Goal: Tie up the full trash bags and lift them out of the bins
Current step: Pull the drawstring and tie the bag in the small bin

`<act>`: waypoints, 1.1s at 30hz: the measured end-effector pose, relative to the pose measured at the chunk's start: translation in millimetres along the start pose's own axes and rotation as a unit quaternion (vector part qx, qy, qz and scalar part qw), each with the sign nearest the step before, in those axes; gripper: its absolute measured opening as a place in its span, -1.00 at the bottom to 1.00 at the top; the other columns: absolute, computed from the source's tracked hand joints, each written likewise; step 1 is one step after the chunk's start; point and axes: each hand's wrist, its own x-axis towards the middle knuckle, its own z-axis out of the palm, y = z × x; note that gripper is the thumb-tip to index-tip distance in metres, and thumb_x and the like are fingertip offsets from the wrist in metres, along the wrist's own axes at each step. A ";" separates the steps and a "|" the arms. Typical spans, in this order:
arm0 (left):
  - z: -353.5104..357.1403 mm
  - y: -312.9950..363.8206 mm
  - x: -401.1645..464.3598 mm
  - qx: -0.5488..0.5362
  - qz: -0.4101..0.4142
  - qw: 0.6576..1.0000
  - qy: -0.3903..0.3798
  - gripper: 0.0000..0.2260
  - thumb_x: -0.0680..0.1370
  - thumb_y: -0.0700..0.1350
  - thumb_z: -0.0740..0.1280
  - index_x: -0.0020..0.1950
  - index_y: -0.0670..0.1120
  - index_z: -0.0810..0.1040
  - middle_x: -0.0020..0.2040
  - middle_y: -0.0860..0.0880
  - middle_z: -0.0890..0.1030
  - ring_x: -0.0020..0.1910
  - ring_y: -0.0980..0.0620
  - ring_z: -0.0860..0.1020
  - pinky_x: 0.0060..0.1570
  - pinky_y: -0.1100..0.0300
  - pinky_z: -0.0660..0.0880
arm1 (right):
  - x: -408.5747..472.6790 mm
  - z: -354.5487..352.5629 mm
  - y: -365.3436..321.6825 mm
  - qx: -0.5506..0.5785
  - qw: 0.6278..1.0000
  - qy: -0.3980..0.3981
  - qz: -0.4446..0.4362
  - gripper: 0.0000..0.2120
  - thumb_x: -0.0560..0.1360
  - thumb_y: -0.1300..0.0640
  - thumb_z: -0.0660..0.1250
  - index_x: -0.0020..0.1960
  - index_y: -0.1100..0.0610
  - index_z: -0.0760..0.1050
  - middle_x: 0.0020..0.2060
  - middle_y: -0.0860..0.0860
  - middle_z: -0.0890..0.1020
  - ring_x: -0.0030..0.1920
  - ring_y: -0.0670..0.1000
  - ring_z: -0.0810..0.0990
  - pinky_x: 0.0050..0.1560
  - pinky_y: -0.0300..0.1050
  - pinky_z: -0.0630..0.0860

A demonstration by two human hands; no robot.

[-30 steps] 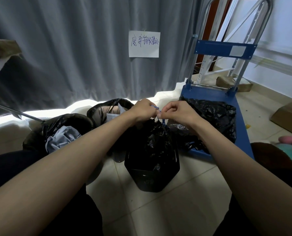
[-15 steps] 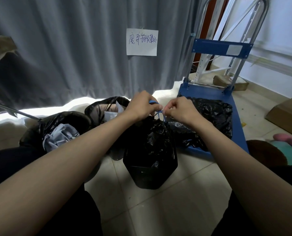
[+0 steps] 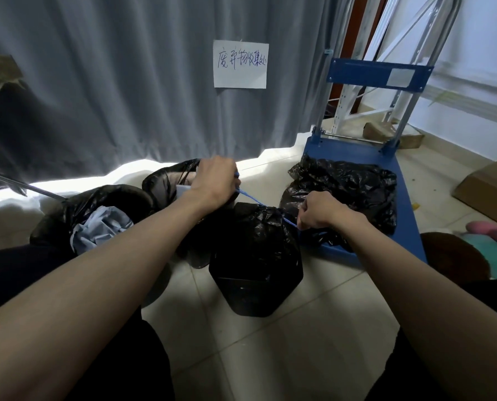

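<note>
Tiled floor, frame centre: left hand and right hand, each clenched on the blue drawstring, above the trash bag. Pull evenly outward to seat the knot.

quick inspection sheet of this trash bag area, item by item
surface: tiled floor, pale, lit by a bright strip under the curtain.
job's things: middle trash bag in its black bin, neck gathered by a blue drawstring; left bag open with blue-grey fabric showing; one more open bag behind.
clutter: cardboard box, pink and teal item.
grips: left hand and right hand each closed on a drawstring end, string taut between them.
cables: nothing seen.
surroundings: grey curtain with handwritten paper sign; blue platform cart carrying a tied-looking bag.
</note>
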 end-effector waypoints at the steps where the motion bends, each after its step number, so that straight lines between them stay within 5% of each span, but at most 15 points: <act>1: 0.7 -1.1 0.4 -0.014 -0.008 1.000 0.006 -0.87 0.52 -0.10 0.36 -0.06 -0.12 0.67 -0.09 -0.22 0.66 -0.03 -0.26 0.58 -0.14 0.08 0.40 | -0.2 1.4 0.9 -0.001 1.000 -0.006 -0.001 -0.94 0.37 0.18 0.40 -0.24 0.17 0.57 -0.09 0.09 0.66 -0.06 0.13 0.64 0.06 0.06 0.62; 5: -2.1 4.3 7.0 -0.152 -0.056 0.986 0.037 -0.85 0.49 -0.01 0.36 -0.12 -0.06 0.67 -0.26 -0.14 0.60 -0.16 -0.20 0.58 -0.18 0.04 0.52 | -3.0 -1.4 -5.1 0.031 0.999 -0.007 -0.020 -0.88 0.39 0.07 0.44 -0.20 0.12 0.59 -0.08 0.05 0.66 -0.02 0.08 0.62 0.11 0.02 0.59; 8: -10.3 16.6 7.3 -0.268 -0.070 0.961 0.025 -0.85 0.50 -0.06 0.41 -0.24 -0.07 0.62 -0.43 0.01 0.50 -0.40 0.04 0.47 -0.40 0.21 0.37 | -5.4 0.8 -12.0 0.099 0.994 -0.011 -0.048 -0.83 0.39 0.06 0.47 -0.13 0.13 0.56 -0.15 0.05 0.66 -0.08 0.03 0.61 0.04 -0.08 0.56; 14: -7.2 31.7 -2.9 -0.437 -0.057 0.895 -0.065 -0.81 0.43 -0.08 0.53 -0.08 -0.18 0.66 -0.34 -0.02 0.60 -0.40 0.12 0.52 -0.34 0.32 0.45 | -5.7 14.5 -16.4 0.189 0.980 0.023 -0.055 -0.83 0.43 0.37 0.38 -0.10 0.17 0.45 -0.35 0.04 0.57 -0.40 -0.05 0.55 -0.46 -0.37 0.40; 17: -3.4 30.5 -3.8 -0.433 -0.075 0.883 -0.166 -0.58 0.33 -0.05 0.61 0.11 -0.10 0.58 -0.20 -0.03 0.63 -0.28 0.11 0.54 -0.22 0.28 0.45 | -5.2 14.1 -15.6 0.201 0.978 0.024 -0.053 -0.81 0.42 0.40 0.38 -0.13 0.15 0.45 -0.41 0.04 0.58 -0.49 -0.09 0.53 -0.51 -0.41 0.38; 21: 8.5 27.5 -2.0 -0.405 -0.086 0.886 -0.210 -0.57 0.35 -0.12 0.60 0.13 -0.09 0.53 -0.04 -0.07 0.69 -0.14 0.07 0.60 0.03 0.23 0.51 | -1.8 13.7 -14.3 0.241 0.969 0.000 -0.044 -0.79 0.43 0.46 0.34 -0.20 0.18 0.48 -0.46 0.04 0.59 -0.52 -0.05 0.54 -0.46 -0.27 0.51; 26: 28.0 27.0 2.6 -0.350 -0.101 0.907 -0.210 -0.64 0.42 -0.03 0.54 0.14 -0.15 0.61 -0.21 -0.02 0.59 -0.21 0.07 0.53 -0.08 0.23 0.46 | 0.5 12.0 -15.2 0.232 0.971 -0.002 -0.054 -0.78 0.42 0.49 0.31 -0.26 0.20 0.53 -0.54 -0.02 0.58 -0.53 -0.04 0.55 -0.45 -0.25 0.55; 33: 35.7 32.5 6.1 -0.237 -0.102 0.931 -0.257 -0.61 0.42 0.12 0.51 -0.06 -0.22 0.66 -0.21 -0.06 0.55 -0.24 0.01 0.48 -0.16 0.20 0.41 | -2.7 1.4 -18.2 0.243 0.966 -0.041 -0.071 -0.82 0.48 0.43 0.29 -0.21 0.24 0.60 -0.32 0.16 0.63 -0.39 0.01 0.62 -0.28 -0.21 0.60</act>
